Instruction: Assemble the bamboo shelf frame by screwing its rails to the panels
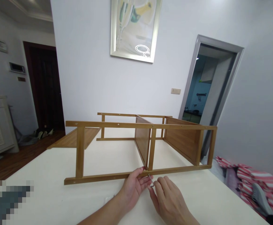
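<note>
A brown wooden shelf frame lies on its side on the white table. My left hand grips its lower near rail at the middle joint, thumb over the top and fingers curled below. Just right of it, my right hand pinches a thin metal hex key. The key's upper end meets the rail where the middle shelf panel joins; the screw head there is too small to make out. A second panel stands fixed near the frame's right end.
A loose wooden panel lies on the white table, behind the frame's left end. Near my left forearm is a small clear plastic bag. Red-and-white striped cloth is heaped beyond the table's right edge.
</note>
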`<state>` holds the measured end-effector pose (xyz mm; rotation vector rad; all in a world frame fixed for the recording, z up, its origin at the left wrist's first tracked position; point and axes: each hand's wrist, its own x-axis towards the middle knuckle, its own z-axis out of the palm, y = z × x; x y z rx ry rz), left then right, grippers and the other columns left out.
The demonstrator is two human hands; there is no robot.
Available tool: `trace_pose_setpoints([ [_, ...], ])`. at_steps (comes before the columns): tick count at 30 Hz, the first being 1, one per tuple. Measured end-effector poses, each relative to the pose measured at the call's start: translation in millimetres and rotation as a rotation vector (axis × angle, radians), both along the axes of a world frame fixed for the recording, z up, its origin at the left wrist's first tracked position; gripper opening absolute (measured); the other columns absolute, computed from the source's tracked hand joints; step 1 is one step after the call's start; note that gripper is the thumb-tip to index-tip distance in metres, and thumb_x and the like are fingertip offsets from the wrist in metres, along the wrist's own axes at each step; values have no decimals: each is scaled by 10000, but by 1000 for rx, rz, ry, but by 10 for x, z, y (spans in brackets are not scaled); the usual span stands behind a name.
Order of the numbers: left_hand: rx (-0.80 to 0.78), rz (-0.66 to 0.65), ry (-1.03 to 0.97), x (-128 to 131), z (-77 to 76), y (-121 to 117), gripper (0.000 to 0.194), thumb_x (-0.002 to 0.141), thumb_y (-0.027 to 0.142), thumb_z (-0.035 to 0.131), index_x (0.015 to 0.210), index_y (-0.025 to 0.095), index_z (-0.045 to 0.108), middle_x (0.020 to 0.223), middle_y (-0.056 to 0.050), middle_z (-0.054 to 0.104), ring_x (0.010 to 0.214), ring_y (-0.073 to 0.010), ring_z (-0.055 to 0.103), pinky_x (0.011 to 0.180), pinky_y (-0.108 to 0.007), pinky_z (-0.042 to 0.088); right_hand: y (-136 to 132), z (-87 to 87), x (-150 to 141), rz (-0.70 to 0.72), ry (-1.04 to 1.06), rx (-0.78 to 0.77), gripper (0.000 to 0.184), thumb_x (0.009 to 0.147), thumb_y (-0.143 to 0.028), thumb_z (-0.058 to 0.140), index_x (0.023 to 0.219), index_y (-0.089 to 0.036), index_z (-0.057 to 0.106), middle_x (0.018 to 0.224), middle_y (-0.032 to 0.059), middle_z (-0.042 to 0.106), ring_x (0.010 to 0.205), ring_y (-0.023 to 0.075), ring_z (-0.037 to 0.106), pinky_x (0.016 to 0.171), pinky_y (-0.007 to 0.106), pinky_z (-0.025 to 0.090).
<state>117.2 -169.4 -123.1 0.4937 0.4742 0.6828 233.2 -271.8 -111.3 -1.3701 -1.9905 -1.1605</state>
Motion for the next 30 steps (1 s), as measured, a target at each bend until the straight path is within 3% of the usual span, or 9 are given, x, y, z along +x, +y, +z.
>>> trace_pose_setpoints([
  [10,-22,9,-2,-6,32,-6,201,866,205,582,1040,105,585,875,-135,745,778,-215,723,735,-297,549,47,-37,-28,-40,-16,-38,178,905,-94,447,777,-218,445,667,13,481,611,185,439,549,316,276],
  [13,-16,14,-8,-14,46,-17,193,864,193,586,1032,99,592,889,-135,746,776,-206,721,743,-290,549,76,-22,-33,-19,122,-50,195,937,-112,403,782,-221,451,647,0,500,573,163,472,519,294,297],
  [15,-4,14,-23,-14,41,-17,179,864,188,586,1022,104,593,918,-135,748,763,-198,719,774,-300,552,94,-6,-48,31,381,-154,215,968,-158,362,788,-219,463,658,0,539,567,147,515,521,271,349],
  [18,4,24,-45,-8,19,-7,163,868,193,576,1011,114,583,952,-142,747,782,-207,722,825,-327,550,108,6,-100,81,958,-454,276,989,-304,346,767,-218,486,651,-4,555,552,137,543,517,255,421],
  [20,2,35,-50,-3,9,0,163,869,199,570,1009,115,575,956,-148,745,800,-222,726,839,-344,549,106,5,-149,75,1366,-630,307,954,-404,381,739,-217,493,605,-27,495,466,122,471,423,242,391],
  [24,-19,57,-35,2,19,3,156,857,196,590,991,119,571,927,-131,743,820,-238,730,856,-353,547,90,16,-224,215,2000,-736,260,851,-417,470,718,-196,504,617,-42,423,420,74,326,363,205,327],
  [27,-25,61,-23,4,31,2,151,855,203,601,982,124,579,916,-120,740,828,-236,731,837,-336,551,89,31,-234,377,2297,-821,176,773,-335,519,705,-173,511,639,-38,407,439,49,283,388,177,303],
  [30,-20,56,-27,4,30,2,150,854,210,610,974,122,588,922,-124,740,840,-240,731,846,-343,550,91,-1,-227,400,2336,-828,182,769,-340,533,721,-165,523,640,-37,426,433,43,274,393,176,311],
])
